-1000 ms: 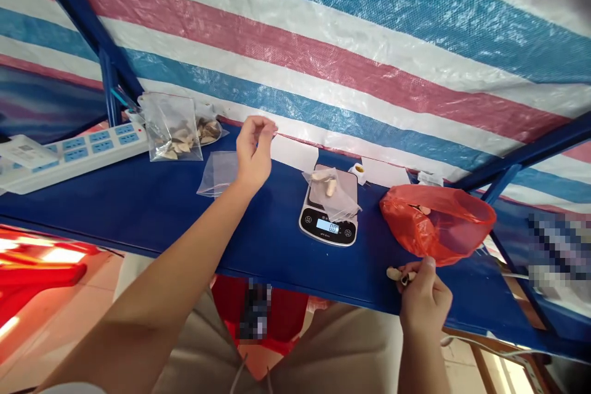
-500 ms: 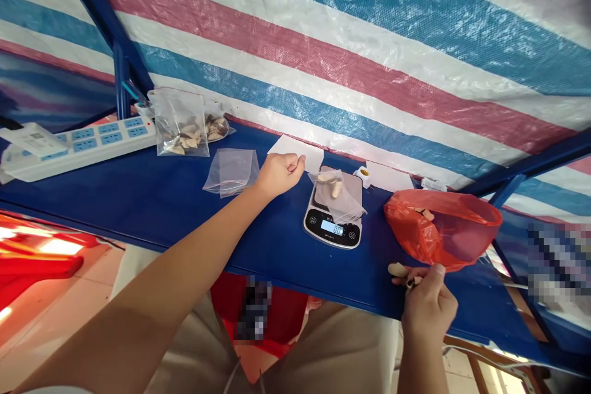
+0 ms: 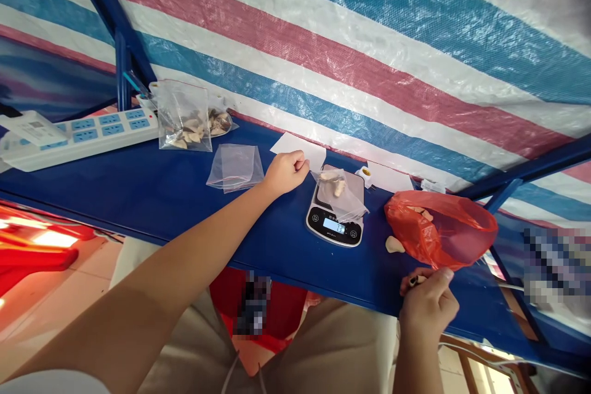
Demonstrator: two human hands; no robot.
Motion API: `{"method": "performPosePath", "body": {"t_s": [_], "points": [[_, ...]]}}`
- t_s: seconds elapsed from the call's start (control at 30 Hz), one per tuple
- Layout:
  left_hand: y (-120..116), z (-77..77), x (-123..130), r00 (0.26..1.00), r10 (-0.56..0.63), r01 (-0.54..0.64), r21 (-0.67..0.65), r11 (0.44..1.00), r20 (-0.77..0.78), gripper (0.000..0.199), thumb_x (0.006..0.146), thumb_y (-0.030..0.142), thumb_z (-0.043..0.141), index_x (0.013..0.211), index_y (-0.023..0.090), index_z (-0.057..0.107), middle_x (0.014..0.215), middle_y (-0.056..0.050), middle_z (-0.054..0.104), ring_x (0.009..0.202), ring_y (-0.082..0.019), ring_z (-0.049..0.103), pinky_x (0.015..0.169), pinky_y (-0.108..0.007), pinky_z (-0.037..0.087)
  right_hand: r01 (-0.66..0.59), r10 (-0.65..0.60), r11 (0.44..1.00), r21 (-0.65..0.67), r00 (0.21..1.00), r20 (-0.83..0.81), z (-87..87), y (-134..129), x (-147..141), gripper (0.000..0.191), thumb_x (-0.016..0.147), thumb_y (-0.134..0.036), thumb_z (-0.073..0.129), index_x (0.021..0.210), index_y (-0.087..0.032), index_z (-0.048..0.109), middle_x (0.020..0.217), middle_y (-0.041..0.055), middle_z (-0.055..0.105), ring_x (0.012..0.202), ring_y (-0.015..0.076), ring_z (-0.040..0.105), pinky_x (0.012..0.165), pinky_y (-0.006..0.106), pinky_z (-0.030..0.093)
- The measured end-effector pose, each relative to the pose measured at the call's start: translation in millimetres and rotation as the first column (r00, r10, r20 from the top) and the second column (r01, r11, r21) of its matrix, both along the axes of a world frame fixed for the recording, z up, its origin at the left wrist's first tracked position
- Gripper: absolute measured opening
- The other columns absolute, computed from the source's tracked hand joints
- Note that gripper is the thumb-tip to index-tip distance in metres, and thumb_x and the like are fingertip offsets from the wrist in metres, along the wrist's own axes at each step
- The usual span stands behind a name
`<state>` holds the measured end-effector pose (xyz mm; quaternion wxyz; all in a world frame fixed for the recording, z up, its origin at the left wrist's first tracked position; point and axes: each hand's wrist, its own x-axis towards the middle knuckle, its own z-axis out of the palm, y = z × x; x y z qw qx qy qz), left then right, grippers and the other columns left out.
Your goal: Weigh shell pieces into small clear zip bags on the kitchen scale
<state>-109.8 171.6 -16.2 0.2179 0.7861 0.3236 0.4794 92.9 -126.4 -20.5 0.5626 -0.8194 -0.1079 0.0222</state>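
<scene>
My left hand [image 3: 287,172] is closed near the left side of the kitchen scale [image 3: 334,221]; what it may hold is hidden. A clear bag with pale pieces [image 3: 339,188] lies on the scale, whose display is lit. At the front right, my right hand [image 3: 429,301] is closed round a small piece with a dark hollow [image 3: 417,281]. One pale piece [image 3: 394,244] lies on the blue table just beyond that hand, beside the open red plastic bag [image 3: 443,228], which has pale pieces inside.
Flat clear bags [image 3: 235,166] lie left of my left hand. Behind them stand a filled clear bag [image 3: 187,126] and a white power strip [image 3: 87,135]. White paper [image 3: 300,151], a tape roll [image 3: 364,175] and a second sheet [image 3: 390,177] line the back edge.
The pale piece has left my right hand and now lies on the table. The scale's display has changed from zero to another reading. My left hand has hardly moved.
</scene>
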Motion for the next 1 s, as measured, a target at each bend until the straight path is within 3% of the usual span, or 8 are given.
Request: {"method": "performPosePath", "body": {"t_s": [0.2,0.4,0.57,0.73,0.87,1.0], "points": [[1,-1.2,0,1.0,-0.012,0.01,-0.043,0.999,-0.027,0.038,0.087,0.027,0.056,0.064,0.023,0.026,0.054,0.005,0.031,0.053,-0.011,0.028,0.057,-0.031,0.027,-0.003,0.014,0.989,-0.148,0.997,0.072,-2.3,0,2,0.063,0.1,-0.075,0.033,0.072,-0.024,0.059,0.05,0.001,0.052,0.046,0.0198,0.051,0.047,0.032,0.04],[4,-3.1,1,0.999,-0.025,0.023,-0.067,0.997,-0.035,0.038,0.086,0.027,0.056,0.065,0.023,0.025,0.054,0.005,0.031,0.053,-0.012,0.029,0.057,-0.031,0.027,-0.079,0.188,0.913,-0.399,0.952,0.242,-3.9,0,10,0.044,0.092,-0.065,0.051,0.09,-0.023,0.064,0.079,0.0071,0.071,0.073,0.0258,0.064,0.067,0.035,0.044],[5,-3.7,2,0.999,-0.042,0.039,-0.072,0.997,-0.031,0.038,0.085,0.027,0.056,0.064,0.023,0.025,0.054,0.005,0.029,0.052,-0.012,0.027,0.057,-0.032,0.026,-0.125,0.215,0.924,-0.361,0.951,0.221,-8.7,0,10,0.049,0.081,-0.068,0.067,0.097,-0.022,0.067,0.088,0.0082,0.075,0.075,0.0244,0.068,0.07,0.034,0.047],[6,-4.4,2,0.998,-0.06,0.058,-0.075,0.996,-0.028,0.037,0.085,0.027,0.056,0.064,0.023,0.025,0.054,0.005,0.029,0.052,-0.012,0.028,0.058,-0.033,0.026,-0.126,0.163,0.966,-0.224,0.975,0.154,-14.8,0,9,0.059,0.068,-0.07,0.082,0.094,-0.019,0.071,0.075,0.0042,0.072,0.066,0.0203,0.064,0.067,0.031,0.049],[6,-4.3,2,0.997,-0.073,0.071,-0.082,0.994,-0.017,0.038,0.084,0.027,0.056,0.064,0.023,0.025,0.054,0.005,0.029,0.052,-0.012,0.028,0.057,-0.033,0.025,-0.16,0.212,0.952,-0.259,0.959,0.189,-13.1,-1,10,0.07,0.067,-0.078,0.079,0.099,-0.015,0.08,0.066,0.0022,0.067,0.064,0.0206,0.061,0.067,0.033,0.047],[6,-3.8,3,0.997,-0.083,0.083,-0.094,0.992,0.003,0.038,0.084,0.027,0.057,0.064,0.023,0.025,0.054,0.005,0.029,0.053,-0.012,0.028,0.057,-0.033,0.025,-0.339,0.388,0.91,-0.239,0.898,0.206,-3.2,7,1,0.071,0.081,-0.08,0.065,0.109,-0.017,0.082,0.088,0.0089,0.076,0.077,0.0227,0.067,0.073,0.034,0.052]]}}
